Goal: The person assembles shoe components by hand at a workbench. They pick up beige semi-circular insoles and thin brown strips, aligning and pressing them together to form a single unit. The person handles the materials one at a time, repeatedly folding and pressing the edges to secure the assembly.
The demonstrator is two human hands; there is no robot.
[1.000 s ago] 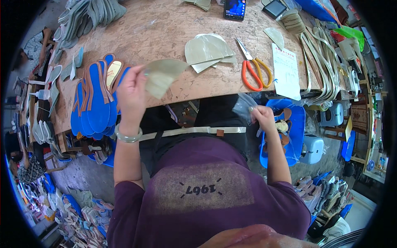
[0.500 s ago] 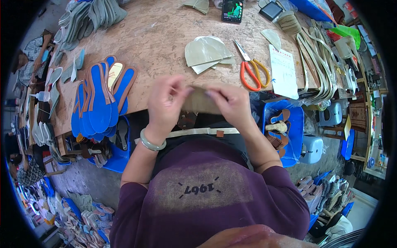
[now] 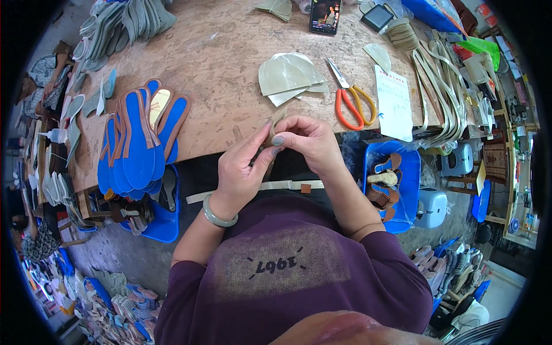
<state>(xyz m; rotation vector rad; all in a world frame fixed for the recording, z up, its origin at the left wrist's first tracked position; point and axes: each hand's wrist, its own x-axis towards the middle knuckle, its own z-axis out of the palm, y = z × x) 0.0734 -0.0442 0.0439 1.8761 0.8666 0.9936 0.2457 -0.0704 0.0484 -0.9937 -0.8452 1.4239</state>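
Note:
Close together at the table's near edge, both my hands pinch one small, thin, tan piece of sheet material [image 3: 272, 133]. It is bent between the fingertips, and the fingers hide most of it. My left hand [image 3: 238, 169], with a pale bangle [image 3: 220, 219] at the wrist, grips it from the left. From the right, the thumb and bent fingers of my right hand [image 3: 315, 144] close on it. Just beyond lies a stack of pale beige half-round pieces [image 3: 290, 75]. Scissors [image 3: 348, 103] with orange and yellow handles rest to its right.
Blue insoles with brown edging [image 3: 138, 138] overlap at the table's left. A paper sheet [image 3: 394, 100] and beige strips [image 3: 440, 92] lie right, with a phone [image 3: 325, 16] at the back. Blue bins [image 3: 408, 184] holding shoe parts stand below the table on both sides.
My hands have come closer together. The tan piece was spread wider between them and is now bent up and mostly covered by the fingers.

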